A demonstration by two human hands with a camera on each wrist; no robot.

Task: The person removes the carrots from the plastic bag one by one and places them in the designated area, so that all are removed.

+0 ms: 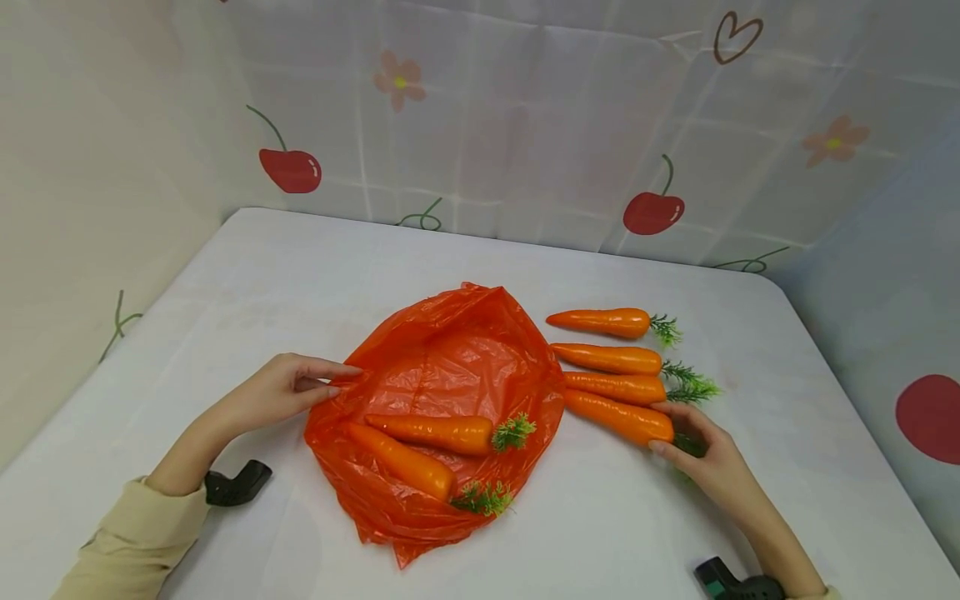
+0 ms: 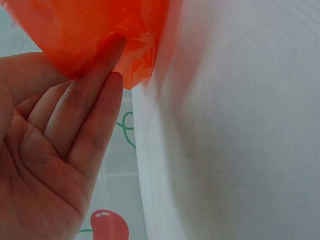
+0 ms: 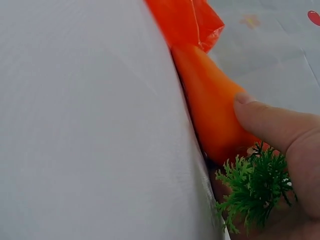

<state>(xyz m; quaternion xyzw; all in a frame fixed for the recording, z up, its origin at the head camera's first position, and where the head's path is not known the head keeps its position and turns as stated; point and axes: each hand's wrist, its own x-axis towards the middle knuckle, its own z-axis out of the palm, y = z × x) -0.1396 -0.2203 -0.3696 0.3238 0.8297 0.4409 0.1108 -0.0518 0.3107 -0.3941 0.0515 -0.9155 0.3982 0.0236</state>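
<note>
White table, left grip seemingly pinching red bag, right grip pinching carrot near its leaves

Free tabletop along the far edge; nearer, red bag and carrots in the way.

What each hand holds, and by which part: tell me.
Right hand: the nearest carrot outside the red bag, by its thick end. Left hand: the bag, by its left edge.
</note>
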